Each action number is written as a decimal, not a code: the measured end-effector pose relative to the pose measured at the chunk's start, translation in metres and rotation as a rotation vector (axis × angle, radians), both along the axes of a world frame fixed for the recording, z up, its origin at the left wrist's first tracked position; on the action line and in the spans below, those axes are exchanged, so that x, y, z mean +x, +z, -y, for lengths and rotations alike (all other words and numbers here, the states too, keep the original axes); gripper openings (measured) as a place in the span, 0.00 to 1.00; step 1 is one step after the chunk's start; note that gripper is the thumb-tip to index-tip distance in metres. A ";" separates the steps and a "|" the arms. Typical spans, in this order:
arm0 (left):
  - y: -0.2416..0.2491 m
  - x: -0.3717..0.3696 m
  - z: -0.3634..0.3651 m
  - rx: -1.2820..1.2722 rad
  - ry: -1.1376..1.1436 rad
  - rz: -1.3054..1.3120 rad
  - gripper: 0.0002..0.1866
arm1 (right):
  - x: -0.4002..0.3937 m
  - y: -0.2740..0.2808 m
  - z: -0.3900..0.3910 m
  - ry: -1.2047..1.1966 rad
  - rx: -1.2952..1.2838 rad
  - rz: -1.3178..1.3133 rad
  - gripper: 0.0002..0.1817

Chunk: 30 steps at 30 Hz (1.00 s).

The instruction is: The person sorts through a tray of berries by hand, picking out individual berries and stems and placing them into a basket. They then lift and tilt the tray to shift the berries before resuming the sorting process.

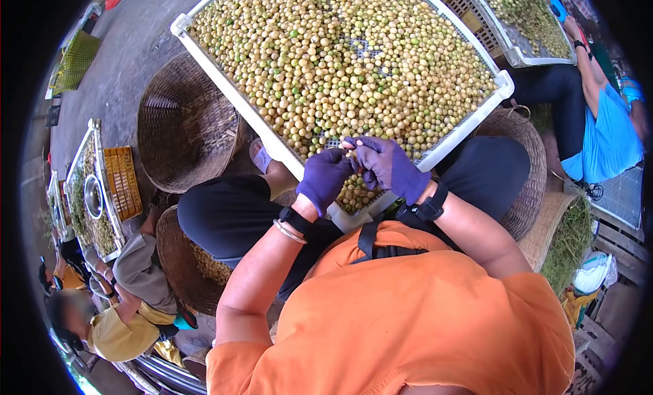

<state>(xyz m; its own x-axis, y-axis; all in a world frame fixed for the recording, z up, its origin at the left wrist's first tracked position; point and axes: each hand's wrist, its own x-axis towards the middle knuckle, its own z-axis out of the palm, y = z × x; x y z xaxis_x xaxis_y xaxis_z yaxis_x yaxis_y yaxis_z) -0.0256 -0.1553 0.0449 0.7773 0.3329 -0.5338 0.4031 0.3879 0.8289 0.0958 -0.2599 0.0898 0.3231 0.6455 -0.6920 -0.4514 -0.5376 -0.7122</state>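
Item: white tray (204, 51) of small yellow-green fruits (340, 55), resting across your lap.

Your gloved left hand (324, 179) and right hand (389, 166) met at the tray's 6 o'clock edge, fingertips pinched shut on one fruit (351, 148); woven basket (183, 123) lay at 9 o'clock for reach.

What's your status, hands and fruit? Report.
Left hand and right hand, purple-gloved, together over near edge of white tray. Fingertips pinching one small fruit. Tray heaped with yellow-green fruit. Woven basket at left, nothing blocking.
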 end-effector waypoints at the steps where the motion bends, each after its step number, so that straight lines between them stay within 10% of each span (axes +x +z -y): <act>1: -0.012 -0.001 0.001 0.113 -0.060 0.016 0.11 | 0.001 0.001 0.001 0.002 0.009 0.006 0.13; 7: 0.006 0.007 -0.007 0.673 -0.459 -0.116 0.08 | 0.051 -0.014 -0.004 0.063 -0.088 0.505 0.12; 10: 0.003 0.011 -0.003 0.801 -0.570 -0.157 0.09 | 0.086 -0.047 -0.001 0.502 0.303 1.347 0.10; 15: 0.005 0.009 -0.010 0.861 -0.638 -0.181 0.10 | 0.084 -0.008 0.009 1.165 -0.140 1.098 0.12; 30: -0.020 0.040 -0.038 1.027 -0.608 -0.335 0.12 | 0.080 -0.038 -0.011 0.982 -0.221 1.593 0.07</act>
<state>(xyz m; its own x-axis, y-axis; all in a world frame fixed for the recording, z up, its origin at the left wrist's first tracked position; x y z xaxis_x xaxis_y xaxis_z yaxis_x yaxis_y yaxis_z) 0.0146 -0.1173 0.0248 0.8274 0.3477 -0.4410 0.5410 -0.7045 0.4594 0.1760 -0.2490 0.0522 0.2815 0.9283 -0.2428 0.9576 -0.2879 0.0095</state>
